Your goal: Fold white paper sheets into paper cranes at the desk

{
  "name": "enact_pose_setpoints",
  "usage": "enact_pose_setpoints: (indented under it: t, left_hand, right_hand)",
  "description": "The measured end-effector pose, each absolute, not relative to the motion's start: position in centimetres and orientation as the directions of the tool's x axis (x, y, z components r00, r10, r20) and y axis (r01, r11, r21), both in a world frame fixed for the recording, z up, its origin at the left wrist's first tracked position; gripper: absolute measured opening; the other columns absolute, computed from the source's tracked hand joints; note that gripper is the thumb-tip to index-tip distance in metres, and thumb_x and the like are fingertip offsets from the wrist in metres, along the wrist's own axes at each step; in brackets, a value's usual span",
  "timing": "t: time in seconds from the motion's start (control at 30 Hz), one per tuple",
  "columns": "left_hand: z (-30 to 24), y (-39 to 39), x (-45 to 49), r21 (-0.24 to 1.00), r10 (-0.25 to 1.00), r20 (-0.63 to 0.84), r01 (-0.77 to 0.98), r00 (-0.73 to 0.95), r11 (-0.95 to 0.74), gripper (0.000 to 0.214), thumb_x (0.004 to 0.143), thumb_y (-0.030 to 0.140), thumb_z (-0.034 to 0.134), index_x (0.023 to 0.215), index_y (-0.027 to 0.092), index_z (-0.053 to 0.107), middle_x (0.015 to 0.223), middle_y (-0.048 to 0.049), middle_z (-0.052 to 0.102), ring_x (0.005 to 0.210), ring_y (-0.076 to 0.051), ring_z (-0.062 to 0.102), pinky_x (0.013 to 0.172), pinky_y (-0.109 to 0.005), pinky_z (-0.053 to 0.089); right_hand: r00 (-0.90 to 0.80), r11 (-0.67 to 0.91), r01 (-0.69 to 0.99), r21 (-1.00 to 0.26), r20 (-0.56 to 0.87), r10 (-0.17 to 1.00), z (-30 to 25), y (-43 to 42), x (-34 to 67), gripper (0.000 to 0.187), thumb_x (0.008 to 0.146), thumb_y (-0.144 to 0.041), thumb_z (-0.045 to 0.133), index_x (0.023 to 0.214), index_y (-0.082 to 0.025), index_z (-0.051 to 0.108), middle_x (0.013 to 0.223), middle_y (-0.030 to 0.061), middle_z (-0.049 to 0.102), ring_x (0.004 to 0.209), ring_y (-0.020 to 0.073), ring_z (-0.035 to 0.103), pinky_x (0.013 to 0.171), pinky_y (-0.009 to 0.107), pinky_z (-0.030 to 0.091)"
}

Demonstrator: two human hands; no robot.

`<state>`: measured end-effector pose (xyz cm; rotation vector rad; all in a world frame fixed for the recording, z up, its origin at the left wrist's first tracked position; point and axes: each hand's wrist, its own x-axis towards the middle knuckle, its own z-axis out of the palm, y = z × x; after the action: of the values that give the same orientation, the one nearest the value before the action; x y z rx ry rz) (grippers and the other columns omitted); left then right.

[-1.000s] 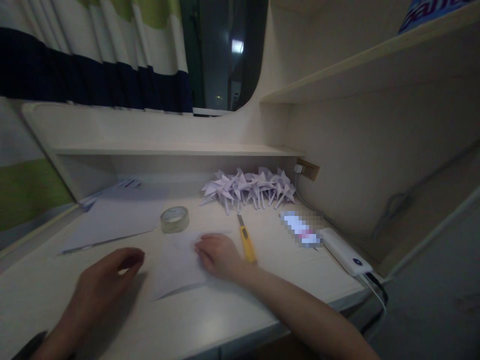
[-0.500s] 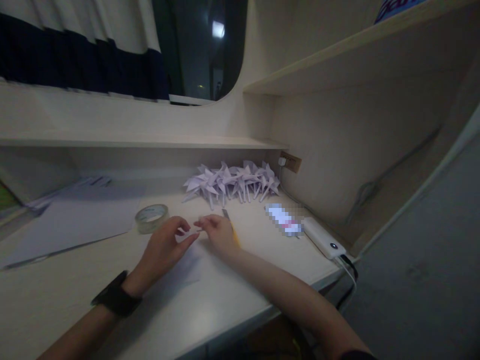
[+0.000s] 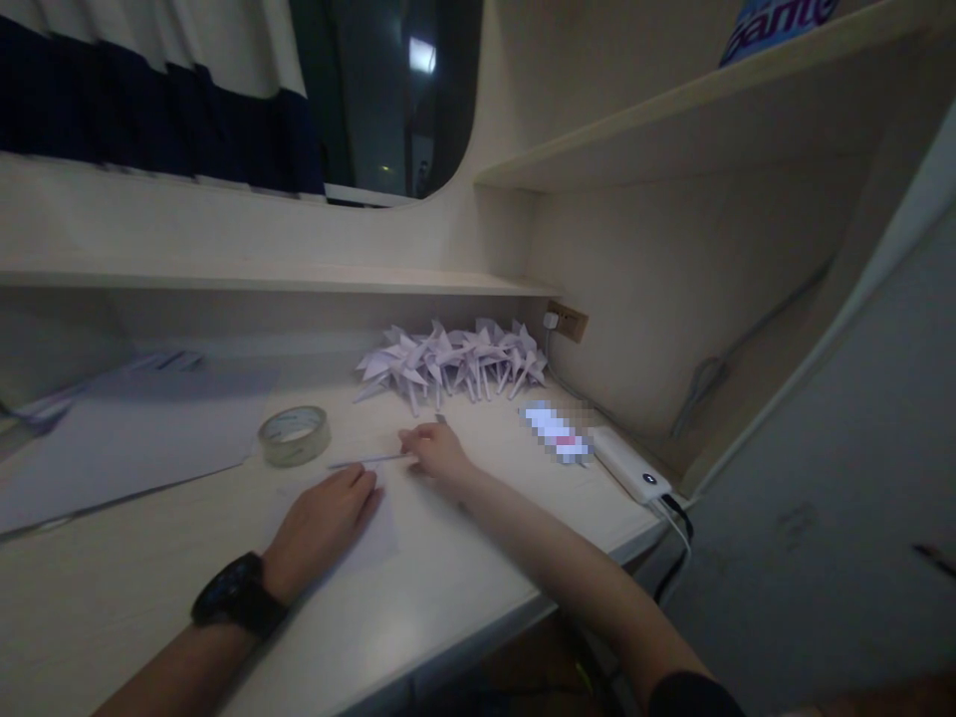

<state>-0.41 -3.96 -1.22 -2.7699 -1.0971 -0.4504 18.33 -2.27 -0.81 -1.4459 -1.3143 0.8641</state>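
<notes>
A pale sheet of paper (image 3: 380, 533) lay flat towards the front edge of the white desk surface (image 3: 440, 588), thin and plain, with a faint lilac cast; its outline nearly melted into the desk, and the left hand hid much of it. That left hand (image 3: 325, 523) rested palm down on the sheet, its fingers loosely bent, close together and released, a black watch (image 3: 239, 595) at its wrist. Along the sheet's far side lay a slim, straight, greyish stick (image 3: 365, 461), its right end meeting the fingertips of the right hand (image 3: 439, 453). Those fingers were bent inward, but I could not tell whether they pinched the stick or only touched it. A short bit of cutter blade (image 3: 441, 419) showed just beyond that hand. To the left stood a roll of clear tape (image 3: 295, 453), and towards the surface's left edge larger white sheets (image 3: 164, 438) lay stacked. Near its back edge, white paper pinwheels (image 3: 448, 358) crowded together, sharp-pointed, on thin rolled stems; a white power bank (image 3: 627, 468) lay by the front right corner
</notes>
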Motion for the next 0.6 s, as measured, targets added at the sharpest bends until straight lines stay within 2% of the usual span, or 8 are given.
enact_pose_setpoints:
  t: [0.1, 0.23, 0.3, 0.37, 0.43, 0.6]
  left_hand:
    - [-0.8, -4.1, -0.3, -0.042, 0.644, 0.329, 0.692, 0.691, -0.721, 0.033, 0.096, 0.030, 0.030, 0.082, 0.018, 0.058, 0.085, -0.0079, 0.060, 0.076, -0.022, 0.057, 0.069, -0.033, 0.043]
    - [0.3, -3.9, -0.4, -0.102, 0.634, 0.402, 0.721, 0.660, -0.686, 0.033, 0.095, 0.031, 0.034, 0.080, 0.017, 0.060, 0.086, -0.0106, 0.062, 0.082, -0.024, 0.057, 0.077, -0.036, 0.042]
    - [0.8, -3.3, -0.9, -0.102, 0.654, 0.479, 0.777, 0.586, -0.621, 0.032, 0.094, 0.032, 0.036, 0.084, 0.016, 0.062, 0.089, -0.0125, 0.063, 0.089, -0.027, 0.057, 0.083, -0.039, 0.041]
    - [1.0, -2.6, -1.6, -0.062, 0.680, 0.510, 0.810, 0.527, -0.583, 0.032, 0.092, 0.038, 0.039, 0.093, 0.015, 0.063, 0.096, -0.0136, 0.064, 0.097, -0.029, 0.057, 0.088, -0.041, 0.039]
    - [1.0, -1.8, -2.5, 0.008, 0.723, 0.473, 0.818, 0.503, -0.575, 0.039, 0.090, 0.047, 0.043, 0.099, 0.015, 0.064, 0.102, -0.0139, 0.065, 0.102, -0.030, 0.057, 0.090, -0.041, 0.040]
    - [0.2, -0.1, -4.3, 0.210, 0.836, 0.245, 0.814, 0.492, -0.541, 0.064, 0.073, 0.066, 0.058, 0.113, 0.017, 0.062, 0.115, -0.0138, 0.064, 0.105, -0.031, 0.058, 0.090, -0.039, 0.042]
  right_hand:
    - [0.193, -0.071, 0.111, -0.991, -0.048, 0.980, -1.4, -1.7, 18.3, 0.029, 0.079, -0.041, 0.062, 0.067, -0.015, 0.063, 0.062, 0.0012, 0.060, 0.056, 0.0115, 0.055, 0.050, 0.021, 0.044]
    - [0.244, 0.053, 0.203, -0.978, 0.102, 0.964, -1.8, -1.4, 18.9, 0.033, 0.081, -0.044, 0.059, 0.068, -0.013, 0.064, 0.061, 0.0025, 0.061, 0.055, 0.0111, 0.056, 0.049, 0.020, 0.042]
    - [0.260, 0.109, 0.235, -0.966, 0.171, 0.950, -1.8, -1.4, 19.3, 0.036, 0.082, -0.047, 0.056, 0.070, -0.013, 0.063, 0.065, 0.0036, 0.063, 0.058, 0.0115, 0.058, 0.051, 0.019, 0.043]
    - [0.248, 0.132, 0.228, -0.965, 0.189, 0.950, -1.6, -1.7, 19.5, 0.036, 0.084, -0.048, 0.054, 0.073, -0.014, 0.061, 0.073, 0.0052, 0.066, 0.059, 0.0118, 0.061, 0.048, 0.019, 0.043]
    - [0.205, 0.122, 0.207, -0.971, 0.165, 0.965, -1.3, -2.1, 19.4, 0.035, 0.086, -0.048, 0.051, 0.077, -0.015, 0.059, 0.083, 0.0066, 0.068, 0.054, 0.0111, 0.062, 0.042, 0.018, 0.041]
    - [0.069, 0.063, 0.243, -0.968, 0.082, 0.994, -1.3, -2.9, 18.1, 0.034, 0.087, -0.045, 0.053, 0.072, -0.015, 0.056, 0.073, 0.0061, 0.068, 0.051, 0.0124, 0.062, 0.043, 0.020, 0.042]
